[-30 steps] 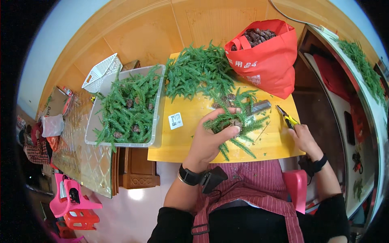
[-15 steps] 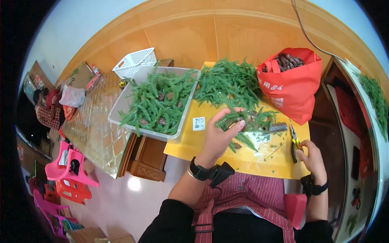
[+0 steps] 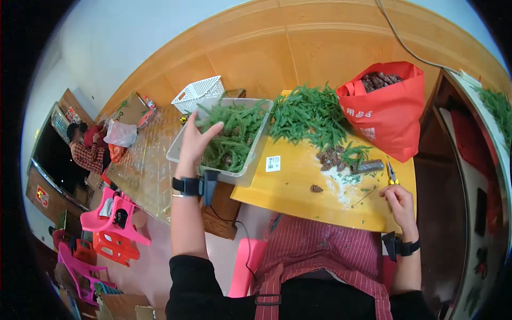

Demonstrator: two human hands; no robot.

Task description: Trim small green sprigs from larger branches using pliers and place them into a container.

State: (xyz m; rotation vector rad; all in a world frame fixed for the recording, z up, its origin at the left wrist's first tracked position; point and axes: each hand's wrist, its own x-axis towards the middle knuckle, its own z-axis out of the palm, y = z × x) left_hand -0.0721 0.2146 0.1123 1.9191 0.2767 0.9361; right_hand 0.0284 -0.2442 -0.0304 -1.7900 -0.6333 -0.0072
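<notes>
My left hand is at the left side of a translucent plastic bin, thumb and fingers spread apart, holding nothing I can see. Green artificial pine sprigs with brown pine cones among them fill the bin. On the yellow board, my right hand is closed round the handles of pliers with yellow grips, jaws pointing away from me. Left of the pliers lie a grey roll, a small cluster of pine cones and a loose green sprig. One pine cone lies apart nearer me.
A heap of green sprigs covers the board's far side. Beside it leans a red bag full of pine cones. A white basket stands behind the bin. Pink chairs are at left; a person in a checked shirt is farther off.
My left hand has gone left from the board to the bin, and the sprig it held has left the board. My right hand stays at the pliers, which have shifted slightly.
</notes>
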